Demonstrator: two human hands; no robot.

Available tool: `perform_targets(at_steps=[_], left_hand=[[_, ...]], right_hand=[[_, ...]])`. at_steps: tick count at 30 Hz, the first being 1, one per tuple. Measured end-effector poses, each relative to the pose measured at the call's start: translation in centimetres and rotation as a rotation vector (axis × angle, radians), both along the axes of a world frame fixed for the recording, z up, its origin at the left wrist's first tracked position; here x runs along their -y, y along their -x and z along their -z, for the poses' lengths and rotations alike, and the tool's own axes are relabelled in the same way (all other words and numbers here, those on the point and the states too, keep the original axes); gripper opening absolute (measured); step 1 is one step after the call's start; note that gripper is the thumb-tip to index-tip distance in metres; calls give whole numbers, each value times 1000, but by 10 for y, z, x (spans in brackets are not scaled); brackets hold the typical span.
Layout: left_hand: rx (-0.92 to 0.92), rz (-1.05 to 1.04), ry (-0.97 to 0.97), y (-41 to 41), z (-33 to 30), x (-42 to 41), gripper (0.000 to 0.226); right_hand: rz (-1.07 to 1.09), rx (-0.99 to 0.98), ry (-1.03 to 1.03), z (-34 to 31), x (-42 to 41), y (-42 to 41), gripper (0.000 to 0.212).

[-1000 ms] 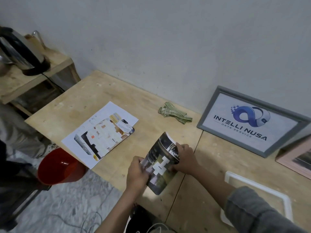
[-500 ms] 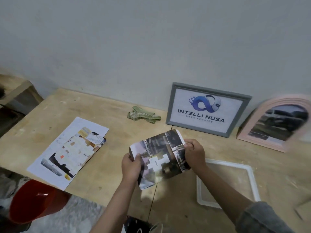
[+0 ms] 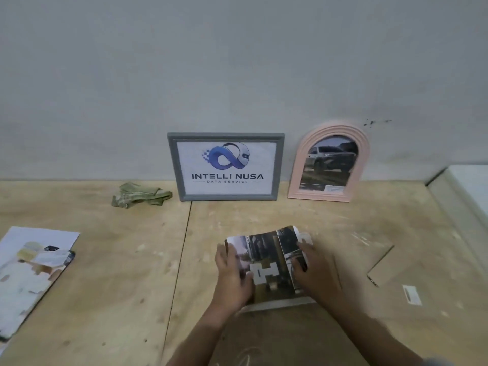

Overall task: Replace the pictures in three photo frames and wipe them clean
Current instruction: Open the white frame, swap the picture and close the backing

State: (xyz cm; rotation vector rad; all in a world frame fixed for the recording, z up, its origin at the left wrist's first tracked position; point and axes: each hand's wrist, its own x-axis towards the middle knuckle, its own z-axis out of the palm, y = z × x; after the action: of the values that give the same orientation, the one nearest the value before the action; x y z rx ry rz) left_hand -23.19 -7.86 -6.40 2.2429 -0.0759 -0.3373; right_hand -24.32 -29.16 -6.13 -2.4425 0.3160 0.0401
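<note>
A dark printed picture [image 3: 269, 262] is bowed upward between my hands, low over the white frame [image 3: 280, 304], of which only the near edge shows. My left hand [image 3: 232, 273] grips the picture's left edge. My right hand [image 3: 314, 270] holds its right edge with the fingers over the top. A grey frame [image 3: 226, 167] with a logo print leans on the wall. Beside it stands a pink arched frame [image 3: 330, 165] with a car photo. A green cloth [image 3: 140, 194] lies crumpled to the left of the grey frame.
Loose printed sheets [image 3: 31, 270] lie at the table's left edge. A brown backing board [image 3: 412, 270] with a white label lies to the right of my hands. A white ledge [image 3: 464, 191] borders the wooden table [image 3: 118, 273] at the far right.
The view swung right, bringing both standing frames to the middle. My hands carried the picture rightward and down over the white frame, which it now mostly covers.
</note>
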Motion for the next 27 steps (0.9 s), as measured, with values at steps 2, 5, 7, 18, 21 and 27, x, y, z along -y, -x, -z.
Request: perform_targets(at_steps=[2, 5, 7, 18, 21, 27], left_hand=[[24, 71, -59, 3, 6, 7, 78], [20, 144, -321, 4, 13, 11, 73], [15, 185, -462, 3, 14, 11, 74], [-92, 355, -532, -22, -4, 1, 87], [-73, 449, -583, -28, -8, 1, 91], [-95, 539, -721, -36, -12, -1, 115]], right_hand=[[-21, -31, 32, 10, 10, 6, 56], [-63, -89, 90, 22, 19, 10, 63], [-126, -124, 119, 28, 23, 11, 63], [-568, -223, 359, 11, 44, -19, 105], [-681, -349, 399, 9, 48, -31, 115], [-728, -378, 486, 15, 58, -35, 124]])
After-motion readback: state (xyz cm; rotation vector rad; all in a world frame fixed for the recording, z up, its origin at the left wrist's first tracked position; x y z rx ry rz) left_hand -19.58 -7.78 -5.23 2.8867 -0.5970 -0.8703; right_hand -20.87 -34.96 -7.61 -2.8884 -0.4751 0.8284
